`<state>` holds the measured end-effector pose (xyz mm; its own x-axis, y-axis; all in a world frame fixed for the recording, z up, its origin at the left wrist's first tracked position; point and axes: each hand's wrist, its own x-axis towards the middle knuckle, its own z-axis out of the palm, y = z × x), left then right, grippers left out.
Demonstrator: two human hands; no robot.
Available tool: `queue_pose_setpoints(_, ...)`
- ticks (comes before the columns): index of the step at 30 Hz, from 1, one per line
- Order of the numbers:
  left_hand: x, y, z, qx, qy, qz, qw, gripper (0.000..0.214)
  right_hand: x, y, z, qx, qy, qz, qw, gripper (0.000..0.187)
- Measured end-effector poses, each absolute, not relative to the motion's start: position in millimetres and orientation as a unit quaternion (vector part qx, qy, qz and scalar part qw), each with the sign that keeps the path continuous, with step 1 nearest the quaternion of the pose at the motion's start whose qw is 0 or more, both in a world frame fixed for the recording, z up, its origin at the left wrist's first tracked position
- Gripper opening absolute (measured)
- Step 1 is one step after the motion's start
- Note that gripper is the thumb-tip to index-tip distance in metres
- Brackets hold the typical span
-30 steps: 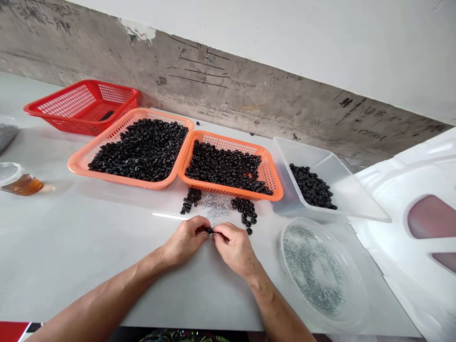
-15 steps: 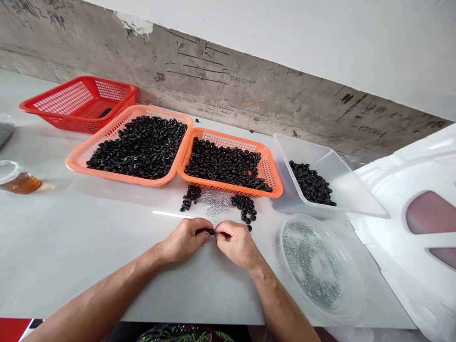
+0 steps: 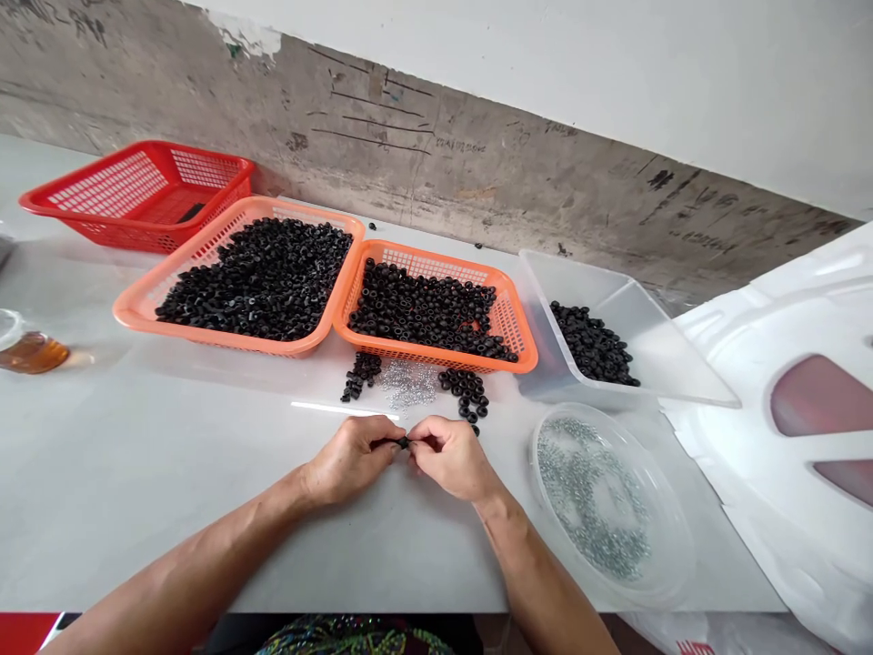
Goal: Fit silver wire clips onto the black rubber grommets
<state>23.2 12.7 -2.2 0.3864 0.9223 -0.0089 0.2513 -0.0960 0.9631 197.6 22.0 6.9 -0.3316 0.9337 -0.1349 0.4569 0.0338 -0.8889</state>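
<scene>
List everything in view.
Mesh basket: one, red, back left.
Larger mesh tray: one, orange, centre.
Smaller mesh tray: one, orange, right of it.
Rings: many, black, in both trays, tub, two table piles.
Clear plastic tub: one, clear, right.
Round plastic dish: one, clear, front right.
Silvery pieces: many, silver, in the dish and a table pile.
Cup of amber liquid: one, far left.
Left hand, right hand: two, front centre, pinching one ring.

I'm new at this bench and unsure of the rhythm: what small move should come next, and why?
Probably finish with the small black ring pinched between the left hand and right hand, then reach with the right hand for the loose black rings, since they lie just ahead, closest to it.
</scene>
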Motion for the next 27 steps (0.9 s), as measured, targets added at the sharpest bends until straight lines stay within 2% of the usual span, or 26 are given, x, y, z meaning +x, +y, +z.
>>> queue_pose_setpoints(3,24.9,11.8,-0.6,0.651,0.453,0.324,0.516,0.024,198.4,23.2,3.7,-0.519,-0.629,0.528,0.238,0.01)
queue_pose_setpoints(9,28.1,11.1,-4.4,0.63,0.487,0.335,0.504,0.023,188.2,14.0,8.3,-0.514,-0.73,0.348,0.286,0.015)
queue_pose_setpoints(11,27.7,10.8,-1.3,0.615,0.481,0.344,0.521,0.022,189.3,15.0,10.1,-0.515,-0.692,0.41,0.296,0.012)
queue_pose_setpoints(13,27.2,10.4,3.9,0.596,0.463,0.35,0.556,0.02,194.2,19.6,10.1,-0.49,-0.609,0.549,0.297,0.004)
queue_pose_setpoints(15,27.3,9.6,8.3,0.597,0.44,0.356,0.568,0.018,200.5,25.4,8.2,-0.433,-0.516,0.677,0.297,0.012)
queue_pose_setpoints(17,27.7,8.9,9.3,0.621,0.432,0.369,0.539,0.018,205.4,29.6,5.4,-0.375,-0.456,0.75,0.298,0.021)
queue_pose_setpoints(22,27.1,8.2,-0.1,0.652,0.432,0.408,0.471,0.017,206.2,30.0,1.2,-0.295,-0.408,0.823,0.263,0.035)
queue_pose_setpoints(27,25.8,8.2,-2.8,0.619,0.409,0.431,0.514,0.014,201.9,27.6,0.2,-0.287,-0.42,0.818,0.27,0.036)
